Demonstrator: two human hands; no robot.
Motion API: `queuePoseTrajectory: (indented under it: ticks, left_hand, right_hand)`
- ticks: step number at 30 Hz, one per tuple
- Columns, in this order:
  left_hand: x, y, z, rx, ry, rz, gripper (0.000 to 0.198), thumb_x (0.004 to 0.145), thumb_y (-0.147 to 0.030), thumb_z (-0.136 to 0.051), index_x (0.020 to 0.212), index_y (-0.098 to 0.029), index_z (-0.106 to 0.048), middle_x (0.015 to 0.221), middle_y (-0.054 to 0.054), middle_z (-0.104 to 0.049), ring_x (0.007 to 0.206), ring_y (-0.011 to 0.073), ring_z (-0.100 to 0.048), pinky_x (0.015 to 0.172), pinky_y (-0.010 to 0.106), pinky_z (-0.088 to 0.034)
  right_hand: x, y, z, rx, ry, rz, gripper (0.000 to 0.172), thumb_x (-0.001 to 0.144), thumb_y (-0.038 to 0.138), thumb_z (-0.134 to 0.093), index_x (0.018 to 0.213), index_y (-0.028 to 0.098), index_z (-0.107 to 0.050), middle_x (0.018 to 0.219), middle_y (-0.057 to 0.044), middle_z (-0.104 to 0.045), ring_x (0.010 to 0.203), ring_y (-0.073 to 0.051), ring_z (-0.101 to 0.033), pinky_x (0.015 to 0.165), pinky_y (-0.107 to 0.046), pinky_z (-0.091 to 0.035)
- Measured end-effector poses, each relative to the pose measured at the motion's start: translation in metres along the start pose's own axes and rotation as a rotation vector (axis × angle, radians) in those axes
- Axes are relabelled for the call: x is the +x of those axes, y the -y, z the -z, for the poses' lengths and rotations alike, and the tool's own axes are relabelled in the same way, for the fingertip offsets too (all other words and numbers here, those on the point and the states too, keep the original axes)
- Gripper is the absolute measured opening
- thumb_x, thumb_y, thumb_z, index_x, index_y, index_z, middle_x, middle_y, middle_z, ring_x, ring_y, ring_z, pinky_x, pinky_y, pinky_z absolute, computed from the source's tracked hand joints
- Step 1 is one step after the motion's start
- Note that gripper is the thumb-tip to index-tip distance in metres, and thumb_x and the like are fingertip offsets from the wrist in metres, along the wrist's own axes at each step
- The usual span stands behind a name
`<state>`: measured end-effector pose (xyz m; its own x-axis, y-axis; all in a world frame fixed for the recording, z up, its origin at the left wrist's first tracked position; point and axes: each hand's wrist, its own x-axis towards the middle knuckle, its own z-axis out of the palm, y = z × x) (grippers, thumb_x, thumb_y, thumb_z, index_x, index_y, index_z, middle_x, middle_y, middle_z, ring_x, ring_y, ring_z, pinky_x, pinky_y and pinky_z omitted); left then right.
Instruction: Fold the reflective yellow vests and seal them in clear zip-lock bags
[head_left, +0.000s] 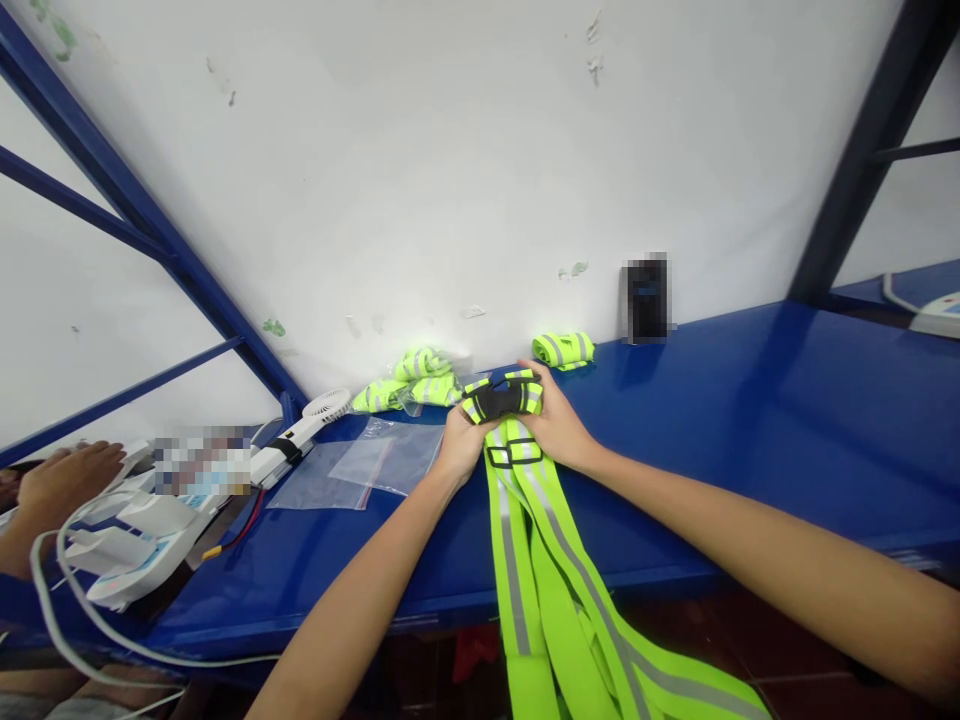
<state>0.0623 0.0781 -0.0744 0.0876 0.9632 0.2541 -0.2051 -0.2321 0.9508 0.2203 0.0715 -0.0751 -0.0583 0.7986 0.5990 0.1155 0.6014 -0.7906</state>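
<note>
Both hands are closed on the rolled-up far end of a neon-yellow reflective harness [517,520] on a blue tabletop [750,420]. The left hand [459,445] has its grip at the roll's 9 o'clock side and the right hand [559,428] at its 3 o'clock side. Only that short end looks rolled, and most of the straps lie loose, trailing toward 6 o'clock over the tabletop's near edge. A finished-looking rolled bundle [562,350] sits by the wall at 1 o'clock, a bundle cluster [409,385] at 10 o'clock, and clear bags [379,462] at 8 o'clock.
</note>
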Motion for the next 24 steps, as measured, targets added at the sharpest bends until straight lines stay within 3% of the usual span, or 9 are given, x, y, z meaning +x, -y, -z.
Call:
queuePoseTrajectory:
  ticks: [2,4,9,15,20,24]
  left_hand:
    - [0.000,-0.001,-0.002,-0.017,-0.016,0.002,0.047,0.052,-0.021,-0.086,0.096,-0.013,-0.071,0.097,0.008,-0.075,0.090,0.0247,-0.069,0.087,0.037,-0.051]
    - [-0.001,-0.002,-0.003,-0.023,-0.034,0.001,0.047,0.052,-0.021,-0.086,0.096,-0.013,-0.071,0.097,0.008,-0.075,0.089,0.0238,-0.069,0.085,0.035,-0.051]
    - [0.000,-0.005,0.000,-0.007,-0.094,0.012,0.045,0.051,-0.021,-0.085,0.093,-0.013,-0.071,0.092,0.007,-0.075,0.088,0.0237,-0.069,0.083,0.034,-0.051]
    - [0.000,-0.005,0.000,-0.014,-0.115,-0.012,0.050,0.048,-0.020,-0.086,0.095,-0.014,-0.068,0.096,0.008,-0.074,0.090,0.0240,-0.069,0.085,0.034,-0.051]
    - [-0.002,-0.007,-0.003,-0.140,-0.072,0.106,0.051,0.048,-0.024,-0.087,0.094,-0.013,-0.068,0.090,0.009,-0.075,0.088,0.0267,-0.070,0.084,0.038,-0.052]
    - [-0.003,-0.007,-0.004,-0.092,-0.029,0.169,0.037,0.061,-0.032,-0.080,0.090,-0.012,-0.071,0.088,0.009,-0.076,0.092,0.0281,-0.070,0.086,0.038,-0.052]
  right_hand:
    - [-0.001,0.005,0.001,-0.050,-0.018,0.013,0.082,0.076,0.014,-0.061,0.150,0.021,-0.025,0.145,-0.011,-0.047,0.126,-0.028,-0.053,0.103,-0.041,-0.044]
    - [-0.001,0.012,0.003,-0.108,0.000,0.045,0.084,0.077,0.014,-0.060,0.152,0.023,-0.023,0.149,-0.010,-0.044,0.129,-0.029,-0.050,0.104,-0.042,-0.043]
    - [-0.001,0.021,0.008,-0.134,0.198,0.107,0.051,0.085,0.028,-0.060,0.135,0.024,-0.052,0.133,-0.006,-0.060,0.122,-0.028,-0.056,0.107,-0.042,-0.040]
    - [0.007,0.011,0.008,0.053,0.197,0.026,0.037,0.089,0.031,-0.054,0.125,0.023,-0.060,0.133,-0.005,-0.061,0.127,-0.024,-0.052,0.112,-0.041,-0.034]
    - [0.010,0.008,0.006,0.290,0.182,-0.111,0.042,0.084,0.032,-0.061,0.125,0.023,-0.059,0.130,-0.005,-0.062,0.120,-0.024,-0.058,0.105,-0.040,-0.043]
    - [0.010,0.009,0.006,0.352,0.172,-0.187,0.051,0.086,0.034,-0.059,0.135,0.026,-0.050,0.123,-0.004,-0.065,0.108,-0.024,-0.064,0.095,-0.041,-0.051]
